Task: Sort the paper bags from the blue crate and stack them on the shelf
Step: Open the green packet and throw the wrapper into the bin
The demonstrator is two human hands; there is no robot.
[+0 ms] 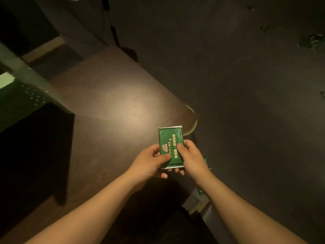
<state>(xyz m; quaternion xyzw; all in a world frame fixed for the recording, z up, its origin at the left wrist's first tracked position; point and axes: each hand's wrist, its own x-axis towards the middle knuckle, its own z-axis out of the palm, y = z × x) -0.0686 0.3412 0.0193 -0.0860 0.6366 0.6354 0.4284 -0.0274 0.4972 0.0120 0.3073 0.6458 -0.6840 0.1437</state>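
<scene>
A flat green paper bag [169, 138] with gold and red print and silver sealed ends is held upright over the near corner of a brown table [112, 103]. My left hand [151, 162] grips its lower left side, thumb across the front. My right hand [190, 155] holds its right edge, thumb on the printed face and fingers behind. More green bags [207, 161] show below my right wrist, mostly hidden. The blue crate and the shelf are not in view.
A dark cabinet or box [35, 147] stands at the left against the table. A greenish lit surface [21, 88] lies at the far left. Dark floor [246, 85] fills the right side. A cable [112, 30] hangs at the top. The scene is dim.
</scene>
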